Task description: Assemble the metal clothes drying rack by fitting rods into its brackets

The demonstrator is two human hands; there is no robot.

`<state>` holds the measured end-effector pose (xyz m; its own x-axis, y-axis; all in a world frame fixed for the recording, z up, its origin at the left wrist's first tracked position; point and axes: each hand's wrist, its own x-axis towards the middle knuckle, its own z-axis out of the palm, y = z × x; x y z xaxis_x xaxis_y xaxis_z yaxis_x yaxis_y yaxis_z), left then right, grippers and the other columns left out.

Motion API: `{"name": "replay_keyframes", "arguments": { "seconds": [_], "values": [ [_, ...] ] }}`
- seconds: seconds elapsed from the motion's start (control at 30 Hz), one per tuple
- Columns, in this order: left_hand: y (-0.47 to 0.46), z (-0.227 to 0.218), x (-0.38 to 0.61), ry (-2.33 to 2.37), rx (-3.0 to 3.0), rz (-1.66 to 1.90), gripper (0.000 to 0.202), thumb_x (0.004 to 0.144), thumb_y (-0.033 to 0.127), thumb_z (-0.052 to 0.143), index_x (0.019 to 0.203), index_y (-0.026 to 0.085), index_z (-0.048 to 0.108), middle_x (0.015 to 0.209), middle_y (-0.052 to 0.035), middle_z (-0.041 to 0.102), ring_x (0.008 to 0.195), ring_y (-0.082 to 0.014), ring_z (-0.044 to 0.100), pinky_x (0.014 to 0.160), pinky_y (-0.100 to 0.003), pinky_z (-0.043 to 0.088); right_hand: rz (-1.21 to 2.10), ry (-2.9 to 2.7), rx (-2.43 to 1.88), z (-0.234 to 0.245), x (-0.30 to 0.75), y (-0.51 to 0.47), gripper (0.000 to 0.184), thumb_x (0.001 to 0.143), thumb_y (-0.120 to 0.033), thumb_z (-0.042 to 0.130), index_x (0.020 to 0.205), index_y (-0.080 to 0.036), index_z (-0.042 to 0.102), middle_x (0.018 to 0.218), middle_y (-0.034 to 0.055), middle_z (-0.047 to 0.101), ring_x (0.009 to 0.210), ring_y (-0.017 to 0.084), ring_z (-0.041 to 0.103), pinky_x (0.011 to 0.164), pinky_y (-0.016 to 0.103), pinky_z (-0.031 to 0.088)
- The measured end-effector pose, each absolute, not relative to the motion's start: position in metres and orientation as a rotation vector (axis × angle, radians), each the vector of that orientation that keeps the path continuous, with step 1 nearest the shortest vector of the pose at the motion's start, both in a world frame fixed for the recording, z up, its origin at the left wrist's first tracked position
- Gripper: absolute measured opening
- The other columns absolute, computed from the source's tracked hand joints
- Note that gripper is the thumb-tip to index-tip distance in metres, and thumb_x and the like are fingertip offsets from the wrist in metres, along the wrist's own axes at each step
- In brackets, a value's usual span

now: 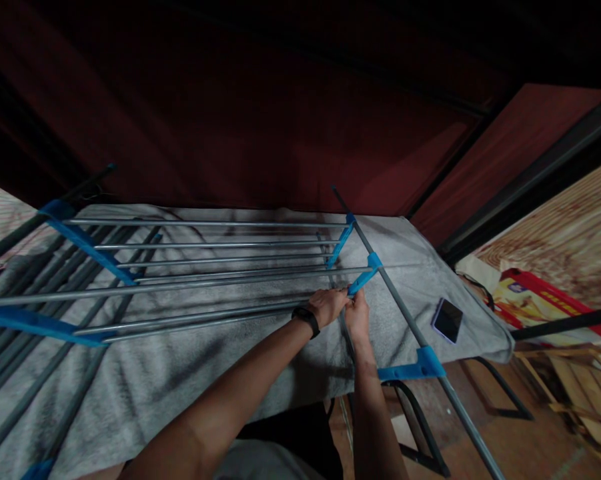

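Note:
A rack of grey metal rods (220, 291) joined by blue plastic brackets lies across a grey blanket. My left hand (329, 307), with a black band on its wrist, is closed around the right end of a lower rod (260, 311). Touching it, my right hand (357, 317) pinches the lower end of a blue bracket (365, 275), where that rod meets it. The fingertips partly hide the joint. The bracket's upper end sits on a long slanting pole (403, 307). Lower on this pole is another blue bracket (415, 367) with no rods in it.
The blanket (420, 267) covers a table, with a phone (448, 320) on its right part. More grey tubes (45, 300) lie at the left beneath the rack. A red and yellow package (535, 300) and a wooden slatted item (580, 387) are at the right. A dark red panel (260, 133) stands behind.

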<state>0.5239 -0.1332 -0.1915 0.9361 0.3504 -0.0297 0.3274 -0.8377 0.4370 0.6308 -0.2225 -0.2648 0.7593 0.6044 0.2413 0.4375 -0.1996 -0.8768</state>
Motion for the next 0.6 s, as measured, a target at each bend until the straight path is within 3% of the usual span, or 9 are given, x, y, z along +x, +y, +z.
{"name": "replay_keyframes", "arguments": {
  "seconds": [0.37,0.6],
  "values": [
    [-0.1355,-0.1908,0.5309,0.604,2.655,-0.016,0.041,0.106,0.042,0.034,0.118,0.021,0.067,0.113,-0.0119,0.077,0.108,-0.0283,0.073,0.092,-0.038,0.054,0.155,-0.825,-1.898,-0.2669,0.6315,-0.2244,0.029,0.080,-0.023,0.047,0.105,-0.021,0.062,0.084,0.0053,0.069,0.079,0.022,0.061,0.078,0.034,0.050],
    [-0.1352,-0.1943,0.5294,0.573,2.686,-0.036,0.040,0.106,0.040,0.037,0.132,0.020,0.059,0.115,-0.0138,0.076,0.108,-0.0294,0.073,0.094,-0.040,0.054,0.114,-0.899,-1.846,-0.2697,0.6282,-0.2249,0.038,0.081,-0.020,0.044,0.117,-0.020,0.057,0.099,0.0080,0.068,0.088,0.022,0.062,0.087,0.036,0.050]
  ]
}}
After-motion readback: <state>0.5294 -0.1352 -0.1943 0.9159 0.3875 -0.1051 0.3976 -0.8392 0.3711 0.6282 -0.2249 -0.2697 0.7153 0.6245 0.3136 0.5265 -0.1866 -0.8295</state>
